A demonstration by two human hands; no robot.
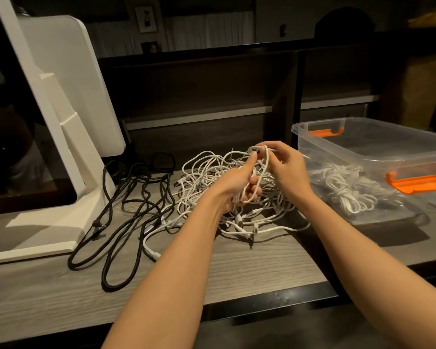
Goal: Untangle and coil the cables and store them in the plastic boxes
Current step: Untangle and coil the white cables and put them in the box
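A tangled heap of white cables (204,170) lies on the wooden table, in the middle. My left hand (239,182) holds a small coil of white cable (261,172) above the heap, fingers curled round its loops. My right hand (285,165) pinches the top of that same coil. A clear plastic box (373,137) with orange handles stands at the right and holds coiled white cables (345,187). Loose black cables (134,197) sprawl to the left of the white heap.
A white monitor on a stand (58,117) occupies the left of the table (237,268). Dark shelving rises behind the cables. A second orange handle (418,182) marks the box's near side. The table's front edge runs just below my forearms.
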